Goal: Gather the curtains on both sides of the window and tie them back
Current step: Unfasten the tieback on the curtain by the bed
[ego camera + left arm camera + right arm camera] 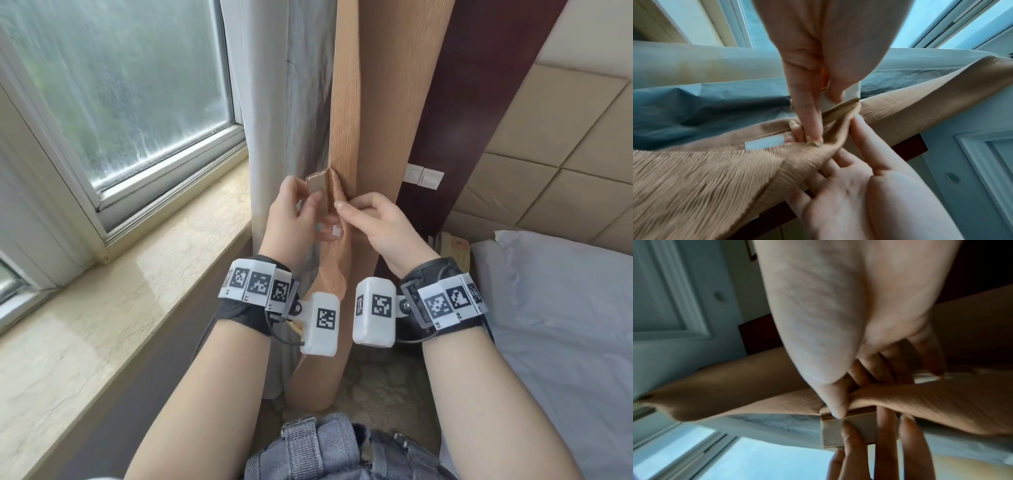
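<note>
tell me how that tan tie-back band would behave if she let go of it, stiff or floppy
Probably floppy along most of its length: the tie-back band bunches into soft folds where the right hand pinches it. Its pale end tab, pinched by the left hand, stays flat, so that part looks stiffer. It seems light, and released it would likely just droop against the tan curtain.

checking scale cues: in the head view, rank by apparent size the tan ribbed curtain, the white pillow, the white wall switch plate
1. Tan ribbed curtain, largest.
2. White pillow, cut off by the frame's edge.
3. White wall switch plate, smallest, partly hidden by the curtain.
</note>
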The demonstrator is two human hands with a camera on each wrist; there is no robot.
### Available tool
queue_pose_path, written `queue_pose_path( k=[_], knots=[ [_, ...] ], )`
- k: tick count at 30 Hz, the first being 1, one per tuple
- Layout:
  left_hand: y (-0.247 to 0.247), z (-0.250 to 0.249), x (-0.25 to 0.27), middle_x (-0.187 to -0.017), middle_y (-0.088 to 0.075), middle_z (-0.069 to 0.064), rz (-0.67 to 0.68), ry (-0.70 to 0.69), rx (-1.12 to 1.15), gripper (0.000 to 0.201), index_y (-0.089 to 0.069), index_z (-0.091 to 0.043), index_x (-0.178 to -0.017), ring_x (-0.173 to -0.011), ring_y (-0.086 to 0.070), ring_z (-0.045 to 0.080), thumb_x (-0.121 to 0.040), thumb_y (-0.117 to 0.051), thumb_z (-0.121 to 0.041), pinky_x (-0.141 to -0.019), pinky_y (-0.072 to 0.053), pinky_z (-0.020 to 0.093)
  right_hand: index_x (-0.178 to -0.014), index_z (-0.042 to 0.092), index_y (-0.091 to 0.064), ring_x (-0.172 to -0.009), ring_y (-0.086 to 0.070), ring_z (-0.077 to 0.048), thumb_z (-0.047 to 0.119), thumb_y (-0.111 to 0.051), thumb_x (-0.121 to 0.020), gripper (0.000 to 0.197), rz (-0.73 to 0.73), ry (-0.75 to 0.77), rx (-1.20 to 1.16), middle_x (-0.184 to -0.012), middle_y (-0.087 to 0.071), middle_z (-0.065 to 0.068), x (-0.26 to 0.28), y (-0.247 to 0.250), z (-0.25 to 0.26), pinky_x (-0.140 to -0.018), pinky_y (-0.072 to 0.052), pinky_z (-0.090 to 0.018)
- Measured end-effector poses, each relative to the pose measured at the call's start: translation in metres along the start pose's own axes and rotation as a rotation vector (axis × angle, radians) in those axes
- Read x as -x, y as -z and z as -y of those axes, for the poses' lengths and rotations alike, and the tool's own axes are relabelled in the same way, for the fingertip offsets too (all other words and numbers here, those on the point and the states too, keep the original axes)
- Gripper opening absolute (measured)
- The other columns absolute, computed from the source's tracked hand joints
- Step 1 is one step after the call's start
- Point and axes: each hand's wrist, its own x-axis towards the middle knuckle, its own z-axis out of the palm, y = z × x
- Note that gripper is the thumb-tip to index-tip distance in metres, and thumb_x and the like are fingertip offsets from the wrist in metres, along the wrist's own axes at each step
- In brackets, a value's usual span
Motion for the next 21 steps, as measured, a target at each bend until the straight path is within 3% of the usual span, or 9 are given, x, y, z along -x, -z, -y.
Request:
queue_pose_path(
  k=[3, 5, 7, 9, 12, 13, 15, 18, 21],
  knots=[
    [0.002, -0.002, 0.001, -0.069, -0.053, 0.005, -0.014, -0.041, -0.071, 0.025, -0.036, -0.018, -0.076, -0.046, -0.058, 0.003, -0.097, -0.047, -0.007, -0.039, -0.047, 0.019, -0.083, 0.012, -0.054, -0.081, -0.059, -0.022, 0.039, -0.073, -0.076, 0.035, 0.027, -0.037, -0.031, -0.084, -0.063, -0.013, 0.000, 0.005, -0.001, -0.078, -0.046, -0.037],
    [0.000, 0.000, -0.001, -0.067, -0.053, 0.002, -0.019, -0.066, -0.114, 0.026, -0.036, -0.017, -0.076, -0.045, -0.058, 0.000, -0.097, -0.047, -0.005, -0.040, -0.046, 0.015, -0.072, 0.011, -0.050, -0.077, -0.058, -0.023, 0.025, -0.071, -0.081, 0.027, 0.040, 0.004, -0.042, -0.079, -0.060, -0.013, 0.001, 0.006, 0.001, -0.074, -0.045, -0.036],
    [-0.001, 0.003, -0.004, -0.070, -0.057, 0.005, -0.035, -0.093, -0.155, 0.026, -0.036, -0.020, -0.076, -0.057, -0.065, 0.007, -0.096, -0.048, -0.007, -0.050, -0.056, 0.026, -0.062, 0.016, -0.041, -0.073, -0.051, -0.024, 0.010, -0.069, -0.081, 0.035, 0.036, 0.106, -0.011, -0.074, -0.051, -0.015, 0.001, 0.008, 0.006, -0.068, -0.041, -0.037],
    [-0.001, 0.007, -0.008, -0.077, -0.061, 0.011, -0.052, -0.099, -0.198, 0.024, -0.038, -0.027, -0.076, -0.074, -0.068, 0.027, -0.094, -0.050, -0.016, -0.068, -0.058, 0.047, -0.061, 0.017, -0.036, -0.070, -0.044, -0.022, 0.001, -0.065, -0.080, 0.038, -0.026, 0.224, 0.086, -0.072, -0.044, -0.012, 0.000, 0.012, 0.012, -0.066, -0.037, -0.036],
    [0.001, 0.008, -0.012, -0.078, -0.059, -0.001, -0.066, -0.111, -0.271, 0.013, -0.042, -0.027, -0.081, -0.081, -0.065, 0.032, -0.092, -0.050, -0.024, -0.077, -0.053, 0.053, -0.080, 0.014, -0.047, -0.070, -0.050, -0.017, 0.006, -0.060, -0.085, 0.017, -0.158, 0.329, 0.357, -0.072, -0.052, -0.005, 0.000, 0.024, 0.022, -0.070, -0.043, -0.035],
    [0.001, 0.007, -0.012, -0.078, -0.058, -0.001, -0.067, -0.127, -0.283, 0.010, -0.045, -0.021, -0.085, -0.081, -0.064, 0.031, -0.091, -0.051, -0.026, -0.077, -0.053, 0.053, -0.094, 0.016, -0.051, -0.074, -0.054, -0.017, 0.012, -0.059, -0.087, 0.012, -0.181, 0.344, 0.480, -0.077, -0.057, -0.003, 0.001, 0.028, 0.024, -0.073, -0.045, -0.035],
    [0.000, 0.004, -0.010, -0.081, -0.060, 0.003, -0.046, -0.127, -0.285, 0.017, -0.050, -0.014, -0.089, -0.082, -0.063, 0.029, -0.088, -0.056, -0.029, -0.077, -0.054, 0.050, -0.114, 0.023, -0.055, -0.090, -0.059, -0.019, 0.023, -0.057, -0.089, 0.025, -0.216, 0.345, 0.687, -0.094, -0.066, 0.000, 0.001, 0.032, 0.024, -0.082, -0.047, -0.037],
    [-0.002, -0.005, -0.006, -0.084, -0.065, -0.009, 0.045, -0.097, -0.200, 0.015, -0.059, -0.026, -0.092, -0.081, -0.065, 0.013, -0.082, -0.070, -0.030, -0.070, -0.058, 0.030, -0.102, 0.018, -0.064, -0.096, -0.060, -0.021, 0.018, -0.054, -0.089, 0.017, -0.219, 0.360, 0.727, -0.098, -0.068, 0.000, -0.005, 0.034, 0.024, -0.086, -0.048, -0.037],
    [-0.003, -0.009, -0.007, -0.077, -0.065, -0.004, 0.071, -0.189, -0.294, 0.012, -0.068, -0.016, -0.089, -0.074, -0.061, 0.010, -0.081, -0.071, -0.024, -0.066, -0.052, 0.023, -0.082, 0.007, -0.059, -0.069, -0.053, -0.015, 0.005, -0.053, -0.082, 0.007, -0.161, 0.370, 0.670, -0.074, -0.060, -0.004, -0.011, 0.034, 0.026, -0.063, -0.043, -0.025]
  ],
)
